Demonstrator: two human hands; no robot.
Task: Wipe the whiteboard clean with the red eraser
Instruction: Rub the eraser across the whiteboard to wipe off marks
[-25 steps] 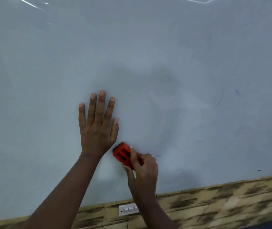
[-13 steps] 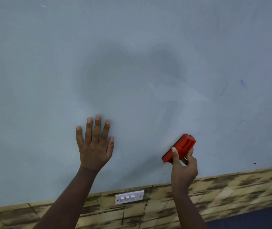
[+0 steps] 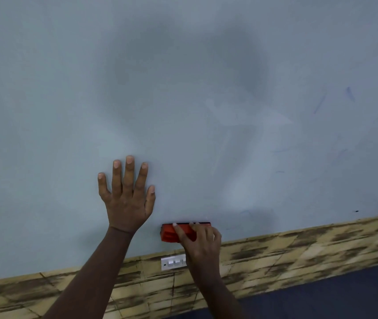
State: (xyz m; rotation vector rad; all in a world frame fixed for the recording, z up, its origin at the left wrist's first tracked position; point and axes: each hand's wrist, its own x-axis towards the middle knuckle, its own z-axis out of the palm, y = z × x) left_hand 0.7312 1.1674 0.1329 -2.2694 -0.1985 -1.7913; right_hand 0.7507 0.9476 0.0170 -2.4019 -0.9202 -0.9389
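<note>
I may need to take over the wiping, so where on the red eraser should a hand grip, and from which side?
Grip the red eraser across its long plastic back, thumb on one long edge and fingers on the other, coming in from below. It lies level with its dark pad against the whiteboard, as the right hand holds it now.

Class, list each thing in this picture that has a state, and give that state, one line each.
whiteboard: mostly wiped, faint blue marks at right.
red eraser: held flat against the board, near its lower edge.
right hand: grips the eraser.
left hand: fingers spread, flat on the board.
switch plate: partly hidden by the right wrist.
</note>
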